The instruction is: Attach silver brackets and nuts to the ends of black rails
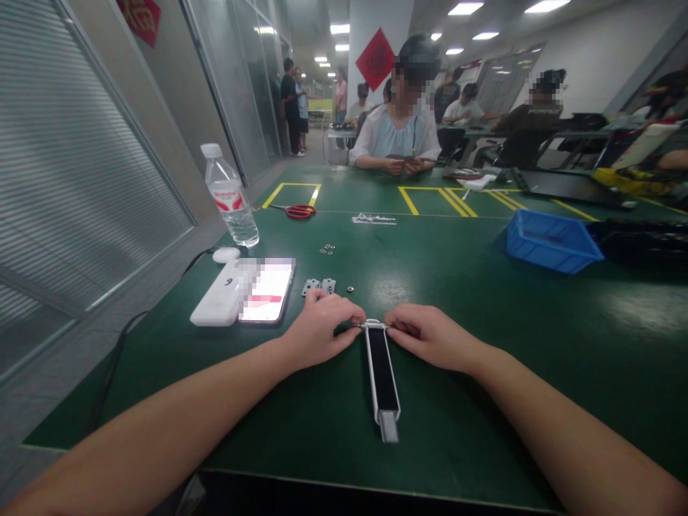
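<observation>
We have both hands on the long black bar (383,373), which has a white edge. It lies flat on the green table (456,459), right between our hands. Its silver end (388,427) points toward us. Our left hand (322,328) is at the left side of the bar's far end. The thumb and a finger pinch a thin metal pin (360,325) there. Our right hand (433,335) is at the right side of that same end. Its thumb and finger are close to each other by the bar, but we cannot tell if they squeeze on something.

Past the bar and to its left are two little metal plates (319,287), near our left hand. A tiny ring (350,289) is closer to the bar than the plates are. More tiny bits (327,249) lie farther past the bar.

Well to the left of the bar is a phone (269,290) with its screen lit up. It is beside a white block (216,295). A small white case (226,254) and a standing water bottle (232,204) are farther back on that side. Red scissors (300,212) and some thin white strips (373,219) are far past the bar. The blue bin (553,244) is far off to its right. A person (400,136) sits across from the bar.
</observation>
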The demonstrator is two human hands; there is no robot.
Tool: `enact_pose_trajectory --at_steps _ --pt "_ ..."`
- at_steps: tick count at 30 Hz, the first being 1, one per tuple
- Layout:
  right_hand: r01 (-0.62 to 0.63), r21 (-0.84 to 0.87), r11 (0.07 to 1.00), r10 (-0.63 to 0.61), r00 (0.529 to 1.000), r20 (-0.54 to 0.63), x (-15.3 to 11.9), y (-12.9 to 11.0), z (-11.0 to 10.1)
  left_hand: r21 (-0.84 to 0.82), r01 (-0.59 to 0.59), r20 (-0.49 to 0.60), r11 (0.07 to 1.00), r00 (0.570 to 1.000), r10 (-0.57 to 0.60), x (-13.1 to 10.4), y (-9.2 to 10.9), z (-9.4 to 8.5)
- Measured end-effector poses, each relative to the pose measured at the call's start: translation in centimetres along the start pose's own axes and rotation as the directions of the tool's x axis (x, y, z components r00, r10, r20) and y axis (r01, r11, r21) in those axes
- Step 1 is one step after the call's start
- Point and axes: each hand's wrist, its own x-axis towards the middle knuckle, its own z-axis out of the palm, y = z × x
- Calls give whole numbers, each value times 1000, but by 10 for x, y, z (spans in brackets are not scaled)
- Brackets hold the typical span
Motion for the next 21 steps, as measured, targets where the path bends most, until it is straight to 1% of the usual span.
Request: enact_pose_trajectory --at_steps 10,21 --pt "2 -9 1000 -2 1000 5 0 1 0 5 -3 11 1000 1000 3 0 1 0" --pt "-9 8 1000 9 1000 1 -1 0 0 -10 9 -39 1000 999 -10 -1 3 1"
